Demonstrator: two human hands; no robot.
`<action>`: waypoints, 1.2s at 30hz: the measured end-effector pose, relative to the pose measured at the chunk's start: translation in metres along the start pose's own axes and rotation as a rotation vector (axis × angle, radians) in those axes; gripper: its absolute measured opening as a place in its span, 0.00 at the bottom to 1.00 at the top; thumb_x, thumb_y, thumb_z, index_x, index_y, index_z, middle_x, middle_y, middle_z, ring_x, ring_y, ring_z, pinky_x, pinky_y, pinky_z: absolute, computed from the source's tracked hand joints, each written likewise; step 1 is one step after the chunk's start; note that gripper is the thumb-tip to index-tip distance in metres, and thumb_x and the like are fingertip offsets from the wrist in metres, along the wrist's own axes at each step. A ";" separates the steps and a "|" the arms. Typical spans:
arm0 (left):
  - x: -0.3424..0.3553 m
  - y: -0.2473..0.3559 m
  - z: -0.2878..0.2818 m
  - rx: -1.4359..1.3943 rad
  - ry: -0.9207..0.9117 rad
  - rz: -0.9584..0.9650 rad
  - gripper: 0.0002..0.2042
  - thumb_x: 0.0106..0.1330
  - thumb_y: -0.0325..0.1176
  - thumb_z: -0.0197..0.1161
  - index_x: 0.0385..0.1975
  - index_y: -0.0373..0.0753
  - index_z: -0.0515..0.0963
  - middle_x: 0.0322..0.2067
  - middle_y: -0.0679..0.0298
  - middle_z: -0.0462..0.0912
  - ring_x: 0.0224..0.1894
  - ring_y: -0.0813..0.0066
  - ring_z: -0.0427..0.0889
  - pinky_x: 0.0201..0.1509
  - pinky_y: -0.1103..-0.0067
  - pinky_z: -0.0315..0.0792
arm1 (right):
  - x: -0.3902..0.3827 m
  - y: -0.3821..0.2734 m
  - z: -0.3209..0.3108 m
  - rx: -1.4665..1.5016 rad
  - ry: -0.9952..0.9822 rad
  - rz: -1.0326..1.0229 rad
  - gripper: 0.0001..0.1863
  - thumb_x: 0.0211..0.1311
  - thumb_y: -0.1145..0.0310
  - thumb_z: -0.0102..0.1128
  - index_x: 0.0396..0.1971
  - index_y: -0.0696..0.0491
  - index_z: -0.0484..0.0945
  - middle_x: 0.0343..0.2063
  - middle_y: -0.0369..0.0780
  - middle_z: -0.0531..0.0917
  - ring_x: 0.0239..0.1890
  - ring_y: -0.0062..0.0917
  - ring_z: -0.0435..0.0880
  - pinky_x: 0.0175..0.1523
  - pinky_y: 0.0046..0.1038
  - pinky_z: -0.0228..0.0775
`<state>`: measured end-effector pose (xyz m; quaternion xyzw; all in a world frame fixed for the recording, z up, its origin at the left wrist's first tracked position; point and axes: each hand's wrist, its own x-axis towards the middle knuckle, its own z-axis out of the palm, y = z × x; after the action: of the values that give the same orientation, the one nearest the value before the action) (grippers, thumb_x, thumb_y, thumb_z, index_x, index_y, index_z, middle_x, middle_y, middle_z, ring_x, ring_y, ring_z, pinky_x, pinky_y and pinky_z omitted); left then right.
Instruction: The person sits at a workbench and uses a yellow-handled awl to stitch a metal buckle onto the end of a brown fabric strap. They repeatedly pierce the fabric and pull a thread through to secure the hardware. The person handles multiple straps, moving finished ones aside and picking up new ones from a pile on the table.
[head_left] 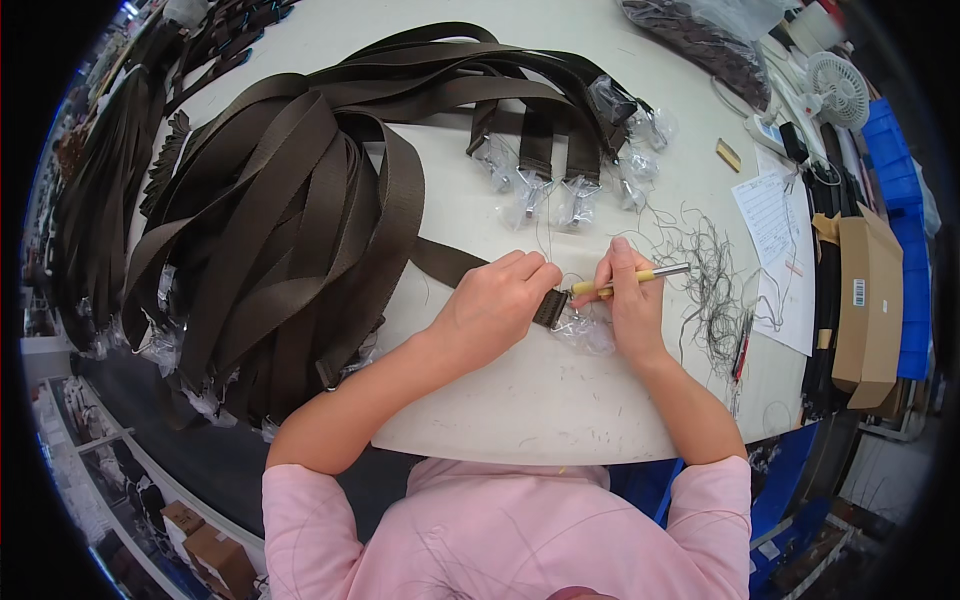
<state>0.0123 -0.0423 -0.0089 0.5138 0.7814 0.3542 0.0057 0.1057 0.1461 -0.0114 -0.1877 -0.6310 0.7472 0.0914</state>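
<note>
My left hand [495, 308] is closed on the end of a dark brown webbing strap [448, 262]. The stitched strap end [550, 309] shows just past its fingers. Clear plastic [586, 332] wraps the fitting there, so the metal is hard to make out. In my right hand [634, 312] is a slim pen-like tool [660, 272] with a yellow body and a silver end. Its yellow end points left and lies close to the strap end; the tip itself is too small to tell. Thin loose threads rise by my left fingertips.
A big heap of brown straps [300, 200] covers the table's left side. Several plastic-wrapped strap ends [578, 200] lie beyond my hands. Right of them are a tangle of cut threads [712, 285], paper sheets [768, 222], a cardboard box [868, 300] and a small fan [838, 90].
</note>
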 end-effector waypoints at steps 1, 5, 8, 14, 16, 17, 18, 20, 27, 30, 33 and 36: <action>0.000 0.000 0.000 0.001 0.002 0.001 0.09 0.60 0.19 0.65 0.39 0.37 0.80 0.33 0.62 0.80 0.38 0.62 0.83 0.39 0.69 0.79 | 0.001 0.002 0.000 0.000 -0.001 -0.007 0.28 0.84 0.53 0.46 0.24 0.56 0.72 0.23 0.35 0.75 0.24 0.20 0.82 0.31 0.25 0.83; 0.001 0.000 -0.001 0.001 -0.004 -0.002 0.09 0.60 0.19 0.64 0.39 0.37 0.79 0.32 0.62 0.80 0.38 0.62 0.83 0.39 0.69 0.79 | 0.000 -0.002 0.002 -0.020 0.002 0.006 0.27 0.85 0.53 0.46 0.24 0.56 0.73 0.23 0.34 0.75 0.25 0.19 0.82 0.31 0.25 0.84; 0.002 0.001 -0.002 0.001 -0.012 -0.001 0.09 0.60 0.19 0.64 0.39 0.37 0.79 0.32 0.62 0.80 0.37 0.62 0.83 0.39 0.68 0.78 | -0.001 -0.001 0.001 -0.040 -0.004 0.005 0.27 0.84 0.53 0.46 0.24 0.56 0.73 0.23 0.34 0.75 0.25 0.19 0.81 0.31 0.24 0.84; 0.002 0.001 -0.002 0.005 -0.008 -0.001 0.09 0.60 0.19 0.64 0.39 0.37 0.78 0.33 0.62 0.80 0.37 0.62 0.83 0.39 0.68 0.78 | 0.000 0.001 0.001 -0.011 -0.014 -0.005 0.27 0.85 0.53 0.46 0.25 0.56 0.73 0.23 0.34 0.75 0.25 0.18 0.81 0.32 0.24 0.84; 0.002 0.000 -0.001 0.012 -0.008 0.003 0.10 0.60 0.18 0.63 0.40 0.37 0.78 0.33 0.61 0.81 0.37 0.61 0.84 0.39 0.68 0.78 | -0.001 -0.001 0.002 -0.027 -0.008 -0.003 0.27 0.85 0.54 0.46 0.25 0.56 0.74 0.23 0.34 0.75 0.24 0.19 0.81 0.31 0.24 0.83; 0.002 -0.001 -0.001 0.003 -0.012 -0.025 0.10 0.61 0.17 0.62 0.41 0.37 0.77 0.34 0.60 0.81 0.37 0.60 0.84 0.40 0.68 0.79 | -0.001 -0.001 0.003 -0.034 -0.007 -0.002 0.27 0.85 0.54 0.46 0.25 0.57 0.74 0.23 0.34 0.75 0.24 0.19 0.81 0.31 0.24 0.83; 0.003 -0.002 -0.001 -0.007 -0.015 -0.053 0.10 0.62 0.17 0.62 0.41 0.36 0.76 0.35 0.59 0.82 0.37 0.59 0.84 0.40 0.69 0.79 | -0.001 -0.001 0.003 -0.035 0.003 -0.007 0.27 0.85 0.54 0.45 0.24 0.56 0.73 0.23 0.34 0.75 0.23 0.19 0.80 0.31 0.23 0.82; 0.005 -0.002 -0.002 -0.188 -0.012 -0.228 0.10 0.65 0.16 0.60 0.43 0.33 0.74 0.38 0.56 0.83 0.36 0.58 0.85 0.42 0.69 0.80 | 0.000 -0.003 0.004 -0.035 0.020 -0.021 0.28 0.85 0.53 0.44 0.23 0.55 0.72 0.22 0.34 0.74 0.21 0.19 0.80 0.30 0.22 0.81; 0.007 0.000 -0.011 -0.109 -0.083 -0.086 0.13 0.67 0.18 0.61 0.48 0.39 0.79 0.51 0.58 0.78 0.45 0.58 0.82 0.50 0.68 0.78 | 0.005 -0.018 -0.003 0.135 0.199 -0.180 0.30 0.85 0.51 0.40 0.17 0.49 0.66 0.18 0.32 0.66 0.12 0.16 0.64 0.22 0.22 0.74; 0.013 -0.006 -0.004 -0.046 -0.097 -0.052 0.11 0.64 0.18 0.63 0.44 0.38 0.79 0.46 0.60 0.77 0.44 0.59 0.81 0.48 0.67 0.77 | -0.002 -0.008 0.000 -0.054 0.043 -0.103 0.31 0.85 0.49 0.41 0.19 0.52 0.70 0.19 0.32 0.73 0.20 0.22 0.86 0.22 0.17 0.56; 0.012 -0.016 0.000 -0.033 -0.078 0.008 0.10 0.62 0.17 0.63 0.40 0.36 0.77 0.42 0.60 0.76 0.44 0.60 0.80 0.46 0.66 0.77 | 0.000 -0.002 0.000 -0.030 0.021 -0.043 0.30 0.85 0.50 0.42 0.23 0.54 0.73 0.21 0.34 0.76 0.20 0.23 0.85 0.24 0.18 0.63; 0.008 -0.015 0.005 0.021 -0.028 0.031 0.09 0.59 0.17 0.63 0.37 0.36 0.75 0.41 0.61 0.76 0.44 0.60 0.80 0.45 0.68 0.77 | 0.000 -0.003 0.004 -0.004 0.023 -0.001 0.28 0.85 0.51 0.44 0.24 0.56 0.73 0.21 0.35 0.76 0.20 0.24 0.85 0.26 0.20 0.71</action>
<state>-0.0023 -0.0364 -0.0180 0.5308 0.7769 0.3387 0.0056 0.1040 0.1429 -0.0079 -0.1963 -0.6314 0.7437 0.0987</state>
